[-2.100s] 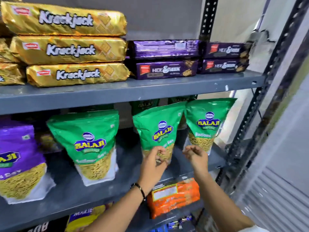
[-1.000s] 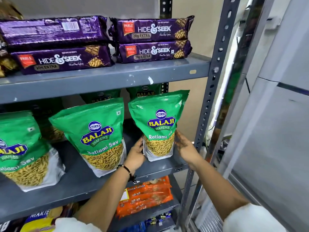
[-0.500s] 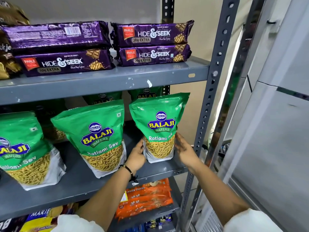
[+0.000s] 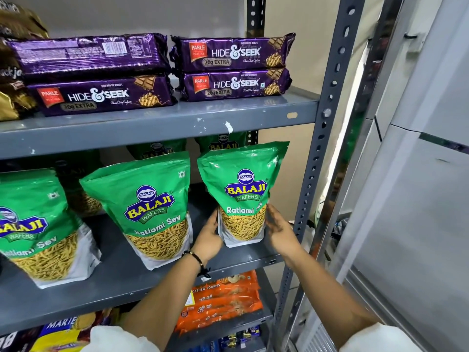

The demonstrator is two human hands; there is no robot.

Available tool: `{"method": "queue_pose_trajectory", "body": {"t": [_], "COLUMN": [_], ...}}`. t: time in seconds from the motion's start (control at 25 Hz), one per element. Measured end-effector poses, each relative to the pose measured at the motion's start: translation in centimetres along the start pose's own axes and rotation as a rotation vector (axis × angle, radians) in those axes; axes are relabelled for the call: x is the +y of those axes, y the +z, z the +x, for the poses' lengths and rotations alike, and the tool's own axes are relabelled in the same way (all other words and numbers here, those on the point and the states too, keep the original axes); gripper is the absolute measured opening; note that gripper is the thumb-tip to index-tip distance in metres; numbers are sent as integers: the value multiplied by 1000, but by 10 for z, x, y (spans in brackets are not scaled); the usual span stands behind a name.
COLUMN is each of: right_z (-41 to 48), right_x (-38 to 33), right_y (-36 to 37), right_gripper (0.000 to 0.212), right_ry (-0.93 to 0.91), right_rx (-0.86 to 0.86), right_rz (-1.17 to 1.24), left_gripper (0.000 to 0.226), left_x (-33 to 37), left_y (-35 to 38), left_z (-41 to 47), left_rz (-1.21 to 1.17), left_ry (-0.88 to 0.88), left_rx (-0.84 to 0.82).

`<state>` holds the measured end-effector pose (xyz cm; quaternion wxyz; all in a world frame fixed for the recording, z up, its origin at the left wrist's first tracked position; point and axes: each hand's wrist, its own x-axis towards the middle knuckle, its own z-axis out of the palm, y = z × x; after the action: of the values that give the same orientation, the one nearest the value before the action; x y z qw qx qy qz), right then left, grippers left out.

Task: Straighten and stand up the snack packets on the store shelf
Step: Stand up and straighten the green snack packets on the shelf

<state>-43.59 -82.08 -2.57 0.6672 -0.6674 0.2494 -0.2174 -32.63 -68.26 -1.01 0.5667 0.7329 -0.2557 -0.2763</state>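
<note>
Two hands: both reach up to the middle shelf and cup one packet between them.
Left hand (image 4: 208, 236): palm pressed flat to the packet's left lower edge, fingers straight and together; a black beaded bracelet (image 4: 196, 259) circles the wrist.
Right hand (image 4: 278, 228): palm against the packet's right lower edge, fingers loosely spread and slightly blurred.
Held packet: a glossy green Balaji Ratlami Sev pouch with a clear window of yellow strands (image 4: 243, 191), standing upright on its base at the right end of the grey metal middle shelf (image 4: 121, 283), near the perforated grey upright post (image 4: 319, 153).
Neighbouring packets: a second green Balaji pouch (image 4: 149, 207) stands just to the left, leaning a little to the left; a third green pouch (image 4: 38, 224) at the left edge leans the same way. More green pouches sit in shadow behind them.
Upper shelf (image 4: 157, 123): purple Hide & Seek biscuit packs lie flat in two stacks of two, a left stack (image 4: 96, 74) and a right stack (image 4: 233, 67); gold packs show at the far left.
Lower shelf: orange cashew cookie packs (image 4: 223, 303) lie stacked below the hands.
Sleeves: white cuffs at both forearms near the bottom edge.
</note>
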Motion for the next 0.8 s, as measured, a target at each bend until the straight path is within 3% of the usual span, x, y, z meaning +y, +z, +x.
{"method": "queue_pose_trajectory", "body": {"t": [0.12,0.2,0.32,0.44,0.52,0.64,0.72,0.8], "right_z": [-5,-13,-19,-5,7,22,29,31], "right_x": [9,17,28,31,28,22,19,16], "right_y": [17,36,75,111,127,138,141,147], "right_gripper": [48,48,49,54,53,66,76,80], "right_ry": [-46,-126,-198,-137,-71,3,34,51], "right_rx": [285,369,205,45,-13,-92,-156,-220], "right_rz": [90,32,-56,-68,-33,-46,-88,-90], "left_gripper": [72,55,41,39,38,53,71,74], "left_x": [-11,-18,-29,-51,-65,-56,-43,-36], "left_y": [-11,-24,-59,-108,-137,-153,-151,-148], "left_z": [-1,-12,-41,-57,-59,-65,-70,-73], "left_rz": [74,78,-12,-144,-249,-319,-328,-307], "left_ry": [47,89,143,128,63,-35,-10,7], "left_rx": [138,248,461,739,825,636,432,320]}}
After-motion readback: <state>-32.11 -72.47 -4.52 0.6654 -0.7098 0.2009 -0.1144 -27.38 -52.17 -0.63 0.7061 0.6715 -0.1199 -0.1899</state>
